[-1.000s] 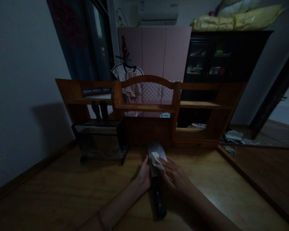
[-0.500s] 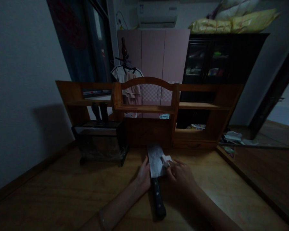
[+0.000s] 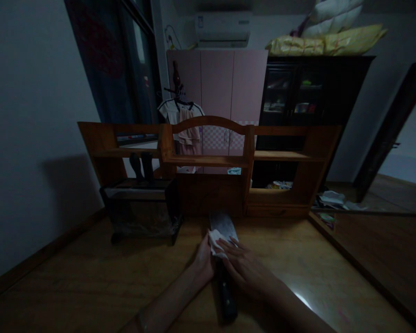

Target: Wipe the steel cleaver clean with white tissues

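Note:
A cleaver (image 3: pixel 226 225) with a broad grey blade and a black riveted handle points away from me over the wooden table. My left hand (image 3: pixel 204 261) grips it along the left edge of the blade, close to the handle. Under the fingers of my right hand (image 3: pixel 244 263), a crumpled white tissue (image 3: pixel 215 239) is pressed against the blade's lower part. Those fingers lie across the tissue and hide part of the blade and the upper handle.
A dark knife block (image 3: pixel 140 210) with two black-handled knives stands left on the table (image 3: pixel 90 286). Behind it runs a wooden shelf rack (image 3: pixel 208 161). A wall (image 3: pixel 27 115) borders the left side; a raised rim (image 3: pixel 353 266) edges the table at right.
My right hand has slid the tissue from the blade's right edge leftward across to its lower left side. My left hand keeps its hold. The view has shifted slightly.

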Available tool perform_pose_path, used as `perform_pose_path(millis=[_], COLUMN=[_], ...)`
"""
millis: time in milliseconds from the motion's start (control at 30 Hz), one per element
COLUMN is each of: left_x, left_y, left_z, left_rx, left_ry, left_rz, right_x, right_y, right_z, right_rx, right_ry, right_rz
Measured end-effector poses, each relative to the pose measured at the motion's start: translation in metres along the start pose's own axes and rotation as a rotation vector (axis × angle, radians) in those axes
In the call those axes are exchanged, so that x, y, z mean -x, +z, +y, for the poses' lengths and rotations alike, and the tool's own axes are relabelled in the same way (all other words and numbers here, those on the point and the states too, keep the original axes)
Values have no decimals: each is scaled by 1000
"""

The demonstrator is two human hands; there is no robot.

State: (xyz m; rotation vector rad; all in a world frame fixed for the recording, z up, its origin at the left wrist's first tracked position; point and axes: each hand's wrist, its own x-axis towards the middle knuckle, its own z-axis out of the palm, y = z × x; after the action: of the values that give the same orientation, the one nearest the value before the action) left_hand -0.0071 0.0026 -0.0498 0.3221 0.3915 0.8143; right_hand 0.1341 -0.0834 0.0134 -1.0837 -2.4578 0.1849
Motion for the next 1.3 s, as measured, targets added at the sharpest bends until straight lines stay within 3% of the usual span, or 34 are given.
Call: perform_pose_path(millis=[133,367,433,533,733,833,967,1100,1300], left_x=[6,7,7,8,3,3,7,9,10], left_y=[9,8,9,10,6,5,8,11,15], left_z=[1,2,3,2,0,0,1,2,2], left_rx=[-30,-111,-87,-22,18,1,-59,-100,-67], left_ry=[21,42,41,47,58,54,48,56,44], left_rz=[-58,-53,-60,-74,112,61,-32,-16,-45], right_x=[2,4,5,4,0,1,3,6,7], right_y=[-1,2,2,1,0,0,0,5,11], right_z=[10,25,27,23,4,5,22,41,50], right_rx=[41,250,271,215,32,21,62,175,259], right_ry=[67,318,309,187,-5,8,61,144,226], right_rz=[63,151,199,224,20,-27,17,43,188])
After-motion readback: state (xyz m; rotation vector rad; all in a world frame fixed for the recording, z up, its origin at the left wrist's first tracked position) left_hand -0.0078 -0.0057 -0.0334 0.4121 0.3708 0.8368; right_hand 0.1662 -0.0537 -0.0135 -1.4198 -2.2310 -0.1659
